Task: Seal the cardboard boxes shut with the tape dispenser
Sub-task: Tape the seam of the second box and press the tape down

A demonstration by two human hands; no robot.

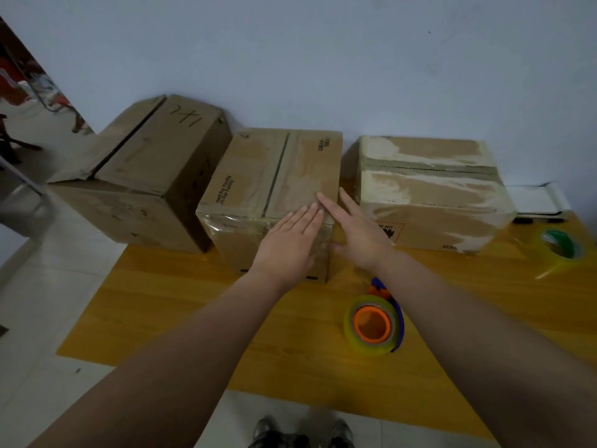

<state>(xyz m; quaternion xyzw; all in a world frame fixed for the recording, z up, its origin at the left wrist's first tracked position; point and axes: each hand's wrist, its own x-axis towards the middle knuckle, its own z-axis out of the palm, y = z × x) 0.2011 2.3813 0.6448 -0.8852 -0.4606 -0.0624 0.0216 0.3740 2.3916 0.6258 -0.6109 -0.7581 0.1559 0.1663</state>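
Both hands on the middle box point(258, 176)
Left hand point(284, 244) and right hand point(358, 231) flat, fingers straight, holding nothing; tape dispenser point(374, 324) sits on table point(193, 318).

Quick count here: three cardboard boxes lined up on the counter point(193, 318), so that's the middle box point(258, 176) right under both grips, the left box point(145, 176) off to the left of them, and the right box point(429, 195) just past the right grip. Two hands in the shot, left hand point(284, 247) and right hand point(361, 234), both flat and open. Two tape things: one tape dispenser point(374, 324) with the orange core, just near side of the right grip, and one loose tape roll point(560, 245) with a green core way off to the right. Also two shoes point(300, 431) on the floor.
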